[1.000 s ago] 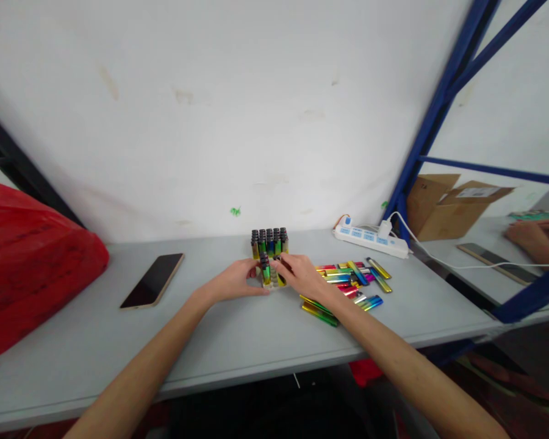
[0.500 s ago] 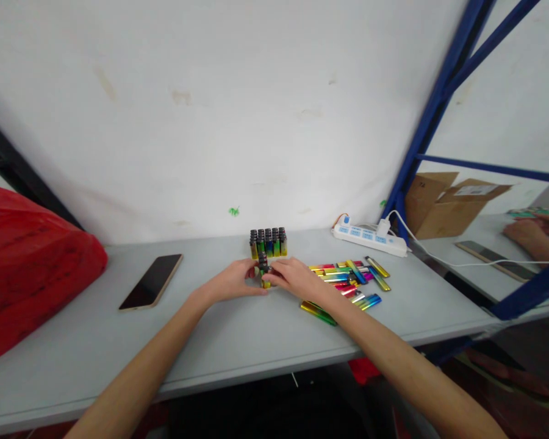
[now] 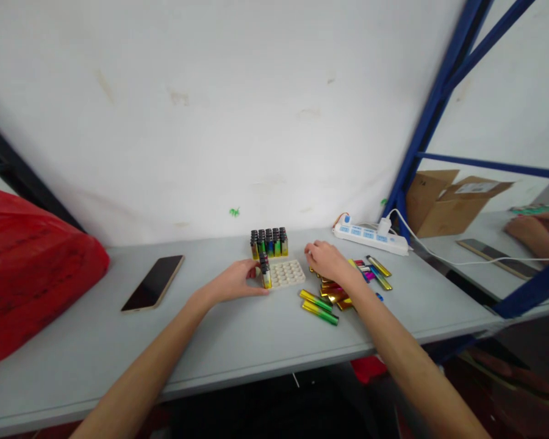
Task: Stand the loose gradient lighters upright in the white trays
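A white tray (image 3: pixel 289 273) with rows of round holes lies at the middle of the table. One column of lighters (image 3: pixel 266 275) stands upright along its left side. My left hand (image 3: pixel 240 279) is curved around that end, thumb at the front corner and fingers behind, gripping the tray. Over the upper left of a pile of shiny coloured lighters (image 3: pixel 319 312) is my right hand (image 3: pixel 328 262), its fingers curled down and close together. Whatever is between those fingertips is hidden.
Behind the tray stands a block of upright lighters (image 3: pixel 269 244). A phone (image 3: pixel 153 282) and a red plastic bag (image 3: pixel 36 274) are to the left. A power strip (image 3: pixel 370 238), a blue rack post (image 3: pixel 421 134) and a cardboard box (image 3: pixel 448 204) are at the right, with another person's hands (image 3: pixel 537 231) beyond.
My right hand has moved from the column of lighters rightward to the loose pile, uncovering the tray's holes. The left hand stays at the tray's left end.
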### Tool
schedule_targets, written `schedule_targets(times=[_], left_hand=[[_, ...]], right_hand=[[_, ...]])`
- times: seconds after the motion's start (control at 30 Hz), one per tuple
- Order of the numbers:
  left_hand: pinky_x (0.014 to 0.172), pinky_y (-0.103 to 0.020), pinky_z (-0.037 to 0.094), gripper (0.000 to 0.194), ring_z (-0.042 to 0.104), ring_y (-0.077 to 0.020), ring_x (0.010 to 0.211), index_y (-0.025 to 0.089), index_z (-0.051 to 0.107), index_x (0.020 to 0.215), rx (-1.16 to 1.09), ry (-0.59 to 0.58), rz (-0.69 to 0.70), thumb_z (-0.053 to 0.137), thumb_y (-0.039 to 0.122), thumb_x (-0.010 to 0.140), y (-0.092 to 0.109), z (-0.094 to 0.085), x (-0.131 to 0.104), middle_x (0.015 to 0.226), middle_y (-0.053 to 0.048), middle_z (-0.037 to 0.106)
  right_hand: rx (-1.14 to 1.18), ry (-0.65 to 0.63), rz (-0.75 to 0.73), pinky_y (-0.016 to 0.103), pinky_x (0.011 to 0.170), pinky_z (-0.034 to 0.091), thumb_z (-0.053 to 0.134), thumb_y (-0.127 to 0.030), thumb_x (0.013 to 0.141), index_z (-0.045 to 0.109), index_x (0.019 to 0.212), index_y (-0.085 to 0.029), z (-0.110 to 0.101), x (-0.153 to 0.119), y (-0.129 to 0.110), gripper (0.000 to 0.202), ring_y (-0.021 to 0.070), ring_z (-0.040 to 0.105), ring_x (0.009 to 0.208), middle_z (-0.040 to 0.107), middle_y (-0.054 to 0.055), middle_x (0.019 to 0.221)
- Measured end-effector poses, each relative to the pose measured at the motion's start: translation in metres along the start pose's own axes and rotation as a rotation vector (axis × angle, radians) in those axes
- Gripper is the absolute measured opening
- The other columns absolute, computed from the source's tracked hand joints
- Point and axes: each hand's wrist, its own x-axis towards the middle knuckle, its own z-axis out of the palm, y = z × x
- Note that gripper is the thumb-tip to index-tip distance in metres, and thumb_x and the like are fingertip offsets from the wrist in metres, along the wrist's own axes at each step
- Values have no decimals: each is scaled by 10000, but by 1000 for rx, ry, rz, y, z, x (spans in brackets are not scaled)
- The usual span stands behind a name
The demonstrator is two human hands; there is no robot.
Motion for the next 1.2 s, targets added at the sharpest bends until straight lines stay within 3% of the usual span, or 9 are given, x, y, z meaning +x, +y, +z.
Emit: schedule_targets(times=[0.13, 0.27, 0.47, 0.6, 0.73, 0.83, 0.9, 1.03, 1.2], left_hand=[[700, -318, 470, 586, 644, -250, 797, 170, 658, 986, -1, -4, -8, 770, 678, 717, 0, 0, 0, 927, -61, 693], [710, -323, 474, 591, 643, -254, 806, 165, 663, 1007, -9, -7, -11, 776, 668, 717, 0, 0, 0, 943, -66, 695], [713, -325, 477, 598, 648, -257, 812, 160, 669, 1022, -5, -14, 6, 767, 671, 728, -1, 0, 0, 943, -70, 698], [697, -325, 474, 618, 651, -262, 804, 163, 663, 1001, 1, -1, 4, 755, 705, 719, -2, 1, 0, 931, -69, 699], [695, -320, 475, 602, 641, -250, 790, 162, 674, 997, -15, -1, 13, 766, 684, 711, -3, 1, 1, 916, -62, 696], [699, -316, 477, 583, 638, -246, 796, 158, 675, 1008, -14, -4, 14, 770, 654, 717, -2, 0, 0, 920, -60, 694], [698, -314, 478, 558, 637, -244, 795, 157, 674, 1009, -11, -7, 12, 767, 628, 726, 0, 0, 0, 919, -58, 694], [698, -312, 483, 465, 641, -238, 786, 152, 659, 969, 7, -1, 7, 754, 546, 741, 2, -1, -1, 913, -60, 695], [691, -299, 485, 358, 623, -216, 750, 167, 656, 952, -1, 6, 46, 739, 438, 732, 5, -2, -2, 870, -35, 688]], right_hand=[[136, -196, -87, 308, 969, 458, 571, -321, 1022, 688, 1244, -159, -6, -4, 29, 300, 228, 669, 1055, 732, 116, 1121], [142, -237, -95, 288, 936, 479, 697, -301, 945, 723, 1223, -158, -4, -2, 38, 313, 227, 683, 1033, 739, 111, 1112], [0, -160, -23, 337, 941, 465, 649, -240, 975, 753, 1129, -179, 4, 3, 21, 196, 263, 654, 1095, 704, 140, 1144], [30, 50, -28, 388, 950, 465, 648, -237, 976, 736, 1023, -160, 3, 4, 11, 126, 282, 638, 1109, 685, 148, 1125], [484, 329, -45, 332, 823, 513, 693, -303, 951, 651, 1017, -176, 7, 11, 7, 149, 181, 680, 788, 718, 62, 947], [960, 387, -43, 295, 651, 524, 741, -435, 896, 568, 957, -206, 13, 15, -1, 294, 162, 685, 651, 726, 17, 854], [1217, 356, -42, 288, 621, 543, 798, -503, 823, 528, 889, -216, 17, 16, -8, 399, 177, 724, 693, 751, 35, 886], [1533, 227, 33, 337, 783, 612, 893, -478, 715, 528, 847, -209, 21, 14, -22, 473, 202, 773, 814, 788, 66, 887], [1770, 61, 120, 350, 919, 600, 879, -351, 759, 621, 1066, -209, 22, 9, -29, 426, 204, 778, 927, 797, 61, 986]])
